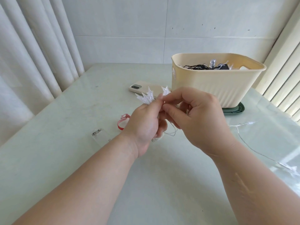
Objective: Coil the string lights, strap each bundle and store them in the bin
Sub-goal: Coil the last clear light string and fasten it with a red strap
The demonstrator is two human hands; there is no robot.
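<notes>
My left hand (144, 125) grips a small bunch of clear star-shaped string lights (146, 97) above the table's middle, their points sticking up past my fingers. My right hand (196, 114) pinches one more star light (165, 90) right beside that bunch. Thin clear wire loops hang below both hands, and the loose wire (248, 144) trails away to the right across the table. A red strap (122, 122) lies on the table just left of my left hand. The cream bin (215, 87) stands behind my right hand and holds a black-wired light bundle (198, 67).
A clear battery box (100, 136) lies on the table left of my left wrist. A phone in a beige case (142, 88) lies behind my hands. The bin sits on a green lid (235, 109). Curtains hang at the left and right, a tiled wall behind.
</notes>
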